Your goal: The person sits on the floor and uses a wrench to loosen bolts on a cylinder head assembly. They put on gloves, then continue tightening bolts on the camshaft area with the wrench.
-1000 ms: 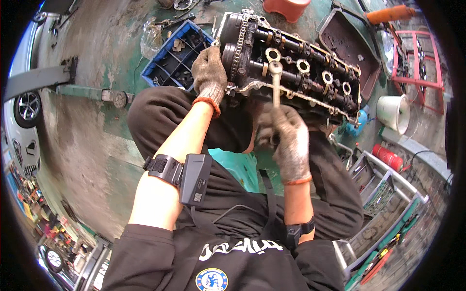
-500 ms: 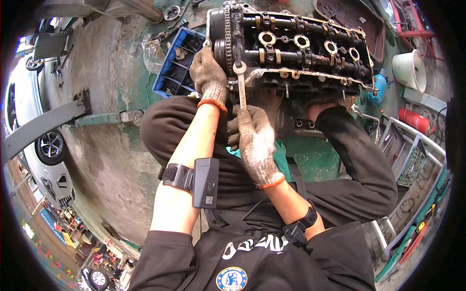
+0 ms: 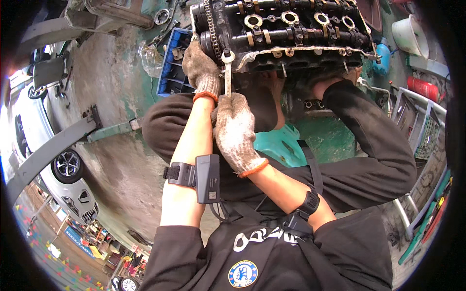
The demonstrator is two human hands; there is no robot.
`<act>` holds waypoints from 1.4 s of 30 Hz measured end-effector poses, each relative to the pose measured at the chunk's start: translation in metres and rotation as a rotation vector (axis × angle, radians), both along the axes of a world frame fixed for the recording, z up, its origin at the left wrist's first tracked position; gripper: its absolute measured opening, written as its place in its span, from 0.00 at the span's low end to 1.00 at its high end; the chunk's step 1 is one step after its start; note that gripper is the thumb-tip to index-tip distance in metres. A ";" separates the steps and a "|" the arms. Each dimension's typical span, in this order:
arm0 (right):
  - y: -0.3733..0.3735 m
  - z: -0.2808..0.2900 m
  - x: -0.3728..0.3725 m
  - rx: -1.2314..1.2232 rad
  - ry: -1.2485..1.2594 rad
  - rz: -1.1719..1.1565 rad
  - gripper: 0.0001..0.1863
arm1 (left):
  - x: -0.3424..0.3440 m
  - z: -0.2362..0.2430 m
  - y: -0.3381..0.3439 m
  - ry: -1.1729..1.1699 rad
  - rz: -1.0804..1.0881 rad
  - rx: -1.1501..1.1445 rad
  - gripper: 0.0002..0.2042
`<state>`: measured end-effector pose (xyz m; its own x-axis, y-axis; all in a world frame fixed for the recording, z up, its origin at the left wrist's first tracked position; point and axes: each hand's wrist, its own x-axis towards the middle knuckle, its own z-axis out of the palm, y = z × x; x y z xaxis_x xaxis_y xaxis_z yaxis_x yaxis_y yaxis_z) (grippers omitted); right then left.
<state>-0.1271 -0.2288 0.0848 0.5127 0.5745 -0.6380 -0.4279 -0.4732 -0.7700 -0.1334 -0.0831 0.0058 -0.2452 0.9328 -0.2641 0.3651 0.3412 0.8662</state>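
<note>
A right hand in a soiled off-white knit glove with an orange cuff (image 3: 236, 128) grasps a silver metal wrench (image 3: 228, 82), fingers wrapped around its near end, the shaft pointing to the far side. The wrench's far end meets a dark bolt (image 3: 226, 51) at the near left corner of a long, oil-blackened metal engine head (image 3: 272, 39); how firmly it is seated cannot be told. Just left of the wrench, a left hand in a matching glove (image 3: 200, 68) has its fingers curled against the engine head's left end, beside a slim metal-link chain (image 3: 209, 24); whether it grips anything cannot be told. The engine head lies at the far side of the scene, its four pale metal rings (image 3: 290, 18) set in a row between dark shafts.

Black strapped devices (image 3: 208, 179) are worn on both forearms. Left of the engine head stands a blue plastic compartment tray (image 3: 164, 72), with a clear crumpled plastic bag (image 3: 151, 60) just beyond its left edge. To the far right are a blue plastic jug (image 3: 382, 58), a white plastic bucket (image 3: 411, 36) and a red cylinder (image 3: 423, 88), while a white car (image 3: 73, 194) stands at left
</note>
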 end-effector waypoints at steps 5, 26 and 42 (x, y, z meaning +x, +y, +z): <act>-0.003 -0.011 -0.004 0.038 0.008 0.018 0.13 | -0.021 0.007 0.002 -0.597 -0.193 -0.414 0.23; -0.016 0.003 0.101 0.306 -0.053 -0.210 0.22 | -0.014 0.041 -0.027 -0.402 -0.244 -0.224 0.21; 0.009 -0.018 0.090 0.359 -0.419 -0.440 0.13 | -0.003 0.067 -0.024 -0.426 -0.230 -0.256 0.42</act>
